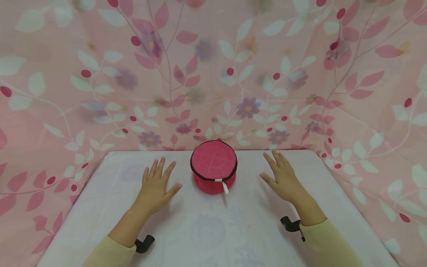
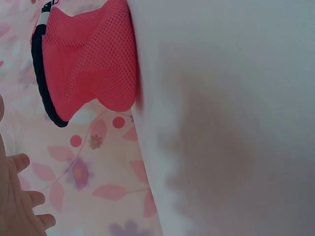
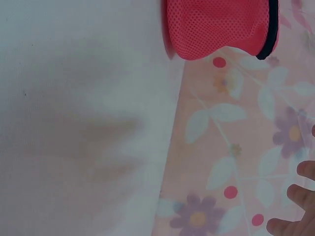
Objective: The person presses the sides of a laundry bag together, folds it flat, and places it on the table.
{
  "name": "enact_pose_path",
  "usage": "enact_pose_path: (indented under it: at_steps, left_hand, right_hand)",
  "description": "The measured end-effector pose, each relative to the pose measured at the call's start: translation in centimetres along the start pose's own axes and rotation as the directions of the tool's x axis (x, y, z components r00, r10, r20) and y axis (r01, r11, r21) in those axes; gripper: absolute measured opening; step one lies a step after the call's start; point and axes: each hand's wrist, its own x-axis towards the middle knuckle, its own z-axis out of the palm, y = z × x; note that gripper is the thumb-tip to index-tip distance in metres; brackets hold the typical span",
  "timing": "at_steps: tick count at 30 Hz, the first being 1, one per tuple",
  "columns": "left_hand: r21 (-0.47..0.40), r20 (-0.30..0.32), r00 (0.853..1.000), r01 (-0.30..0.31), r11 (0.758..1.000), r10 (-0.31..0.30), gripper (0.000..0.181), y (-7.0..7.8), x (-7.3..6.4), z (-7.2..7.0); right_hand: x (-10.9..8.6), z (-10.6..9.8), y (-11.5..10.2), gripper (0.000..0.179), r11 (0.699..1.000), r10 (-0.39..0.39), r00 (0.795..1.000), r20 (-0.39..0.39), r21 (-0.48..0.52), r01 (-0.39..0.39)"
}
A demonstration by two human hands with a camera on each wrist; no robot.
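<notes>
A round red mesh bag point(image 1: 214, 160) with a black zipper rim and a white pull tab point(image 1: 225, 187) stands near the far edge of the table, between the two hands. To its left, my left hand point(image 1: 156, 189) hovers palm down with fingers spread and holds nothing. My right hand point(image 1: 282, 180) is held on the other side in the same way, its fingers stretched toward the back. Both wrist views show the bag's mesh side point(image 2: 93, 59) apart from the fingers, and fingertips of the right hand point(image 3: 295, 206) enter at the lower right corner.
A white cloth covers the table point(image 1: 207, 233), with faint printed patterns. Pink curtains point(image 1: 213, 74) with leaves and flowers hang behind and at both sides. Black wrist mounts point(image 1: 145, 244) sit by the yellowish sleeves point(image 1: 328, 243).
</notes>
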Motion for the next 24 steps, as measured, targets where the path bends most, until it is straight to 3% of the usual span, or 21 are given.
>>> enact_pose_path:
  at_steps: [11, 24]
  left_hand:
    - [-0.074, -0.038, 0.999, -0.006, 0.997, 0.004, 0.075, 1.3, 1.4, 1.3]
    - [-0.241, -0.108, 0.994, -0.009, 0.970, -0.018, 0.070, 2.5, 2.5, 2.1]
  right_hand:
    - [0.9, 1.4, -1.0, 0.069, 0.998, -0.030, 0.999, -0.042, 0.052, 0.033]
    - [2.1, 2.8, -2.5, 0.066, 0.984, -0.003, 1.000, -0.013, 0.176, 0.006]
